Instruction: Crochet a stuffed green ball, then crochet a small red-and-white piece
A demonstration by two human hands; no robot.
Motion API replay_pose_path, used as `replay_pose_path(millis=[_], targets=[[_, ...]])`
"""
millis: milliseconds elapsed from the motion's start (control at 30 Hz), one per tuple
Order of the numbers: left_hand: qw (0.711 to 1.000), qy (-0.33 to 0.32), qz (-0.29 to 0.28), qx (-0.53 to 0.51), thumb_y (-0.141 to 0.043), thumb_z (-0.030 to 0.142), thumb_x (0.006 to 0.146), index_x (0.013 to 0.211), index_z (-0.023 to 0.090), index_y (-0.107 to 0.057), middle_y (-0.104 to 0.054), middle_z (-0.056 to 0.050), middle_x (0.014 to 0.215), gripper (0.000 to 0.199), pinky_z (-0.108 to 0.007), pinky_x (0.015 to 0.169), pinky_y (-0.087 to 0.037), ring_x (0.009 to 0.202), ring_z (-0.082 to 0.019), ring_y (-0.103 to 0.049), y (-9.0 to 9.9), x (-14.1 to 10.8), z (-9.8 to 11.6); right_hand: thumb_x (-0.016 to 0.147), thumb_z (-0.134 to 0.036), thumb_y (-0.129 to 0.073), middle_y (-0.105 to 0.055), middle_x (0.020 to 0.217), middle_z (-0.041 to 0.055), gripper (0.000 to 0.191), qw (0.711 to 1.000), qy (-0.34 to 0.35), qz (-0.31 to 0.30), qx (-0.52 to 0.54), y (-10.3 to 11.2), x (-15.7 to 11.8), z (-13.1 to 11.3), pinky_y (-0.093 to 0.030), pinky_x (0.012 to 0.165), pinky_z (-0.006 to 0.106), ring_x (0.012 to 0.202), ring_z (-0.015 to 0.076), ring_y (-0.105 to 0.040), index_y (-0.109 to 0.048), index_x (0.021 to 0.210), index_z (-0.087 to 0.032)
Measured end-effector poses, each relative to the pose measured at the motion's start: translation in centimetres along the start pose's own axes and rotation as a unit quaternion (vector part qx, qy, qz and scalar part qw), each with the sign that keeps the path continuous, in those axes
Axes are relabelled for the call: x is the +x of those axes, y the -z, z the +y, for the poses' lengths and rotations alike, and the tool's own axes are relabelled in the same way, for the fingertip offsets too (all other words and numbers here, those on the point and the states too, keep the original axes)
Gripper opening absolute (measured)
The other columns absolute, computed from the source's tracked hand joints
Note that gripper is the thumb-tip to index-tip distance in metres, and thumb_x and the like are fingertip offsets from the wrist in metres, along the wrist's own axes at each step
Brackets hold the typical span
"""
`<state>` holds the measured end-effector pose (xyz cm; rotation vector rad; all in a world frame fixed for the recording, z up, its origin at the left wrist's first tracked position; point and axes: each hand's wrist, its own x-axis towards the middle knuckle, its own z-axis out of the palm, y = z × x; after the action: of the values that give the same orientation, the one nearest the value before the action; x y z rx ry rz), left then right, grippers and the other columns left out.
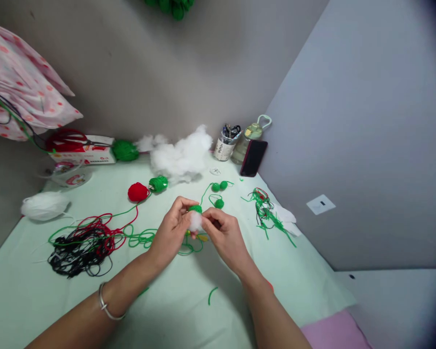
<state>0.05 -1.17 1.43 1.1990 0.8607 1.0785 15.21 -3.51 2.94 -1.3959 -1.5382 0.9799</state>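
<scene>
Pale green tablecloth (131, 300), grey walls. Both hands, left (174, 225) and right (223, 230), pinched one white stuffing tuft (195, 221) at one green crochet piece (195, 209). I counted three green balls (215, 186) beyond.

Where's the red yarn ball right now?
In the head view, the red ball sits left of centre on the table, just left of the small green skein and in front of the white stuffing.
</scene>
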Motion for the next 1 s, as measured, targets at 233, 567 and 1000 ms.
replay_pose_path(millis=[233, 567, 1000], targets=[[0.997, 0.032, -0.066, -0.009, -0.066, 0.043, 0.092, 0.108, 0.019, -0.056, -0.063, 0.001, 0.086, 0.03, -0.031, 0.069, -0.057, 0.07, -0.015, -0.067, 0.3, -0.1, 1.3, 0.086, -0.031, -0.065, -0.04, 0.052, -0.0074, 0.027, 0.999, -0.026, 0.039, 0.011, 0.5, -0.2, -0.2, -0.02, 0.05, 0.027, 0.052, 0.0092, -0.028, -0.055, 0.063, -0.02], [0.999, 0.041, 0.007, 0.016, -0.072, 0.034, 0.081, 0.091, 0.019, -0.057, -0.056, 0.005, 0.069, 0.023, -0.022, 0.045, -0.047, 0.053, -0.011, -0.052, 0.5, 0.3, 0.2, 0.099, -0.027, -0.048, -0.05, 0.065, -0.0042, 0.025, 0.996, 0.022, -0.063, -0.054, 0.3, -1.6, -1.9, -0.03, 0.058, 0.025, 0.059, 0.0115, -0.04, -0.057, 0.077, -0.022], [0.994, 0.073, -0.046, -0.063, -0.066, 0.039, 0.092, 0.098, 0.021, -0.054, -0.07, 0.002, 0.078, 0.022, -0.028, 0.068, -0.057, 0.069, -0.014, -0.068, 0.0, -0.3, 0.8, 0.089, -0.031, -0.063, -0.043, 0.05, -0.0079, 0.027, 0.994, -0.008, 0.058, -0.088, 0.2, -0.5, -0.5, -0.023, 0.051, 0.026, 0.049, 0.0092, -0.032, -0.054, 0.065, -0.022]])
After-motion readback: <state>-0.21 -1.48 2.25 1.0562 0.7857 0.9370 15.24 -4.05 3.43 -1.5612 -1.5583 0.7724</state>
